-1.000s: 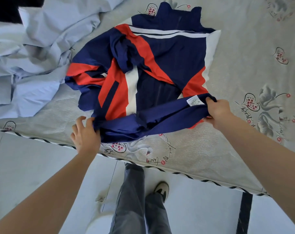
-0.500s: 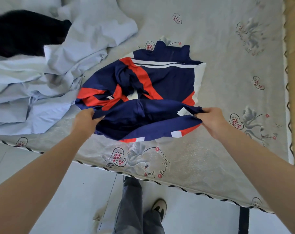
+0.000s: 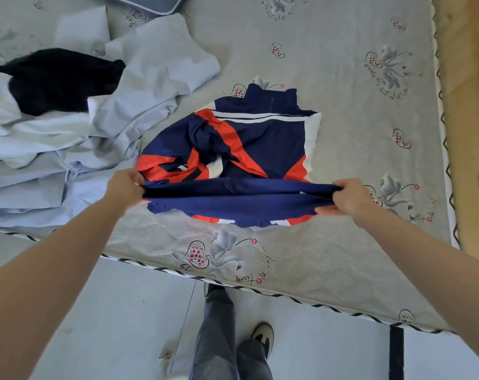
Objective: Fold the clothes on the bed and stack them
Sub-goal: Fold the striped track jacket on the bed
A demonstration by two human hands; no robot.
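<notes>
A navy, red and white jacket [image 3: 263,144] lies on the grey patterned mattress [image 3: 342,86], its collar pointing away from me. My left hand [image 3: 125,187] grips the left end of its navy bottom hem. My right hand [image 3: 348,197] grips the right end. Between them the hem is stretched taut and lifted a little above the bed, folded toward the jacket's middle. The sleeves lie bunched across the jacket's front.
A pile of light blue and white clothes [image 3: 82,149] spreads over the bed's left side, with a black garment [image 3: 60,78] on top at the far left. A wooden bed frame [image 3: 468,119] runs along the right. My legs and a shoe [image 3: 263,335] stand on the floor below.
Both hands have lifted the hem off the near part of the bed and carried it away from me over the jacket, pulling it straight. The view has shifted back.
</notes>
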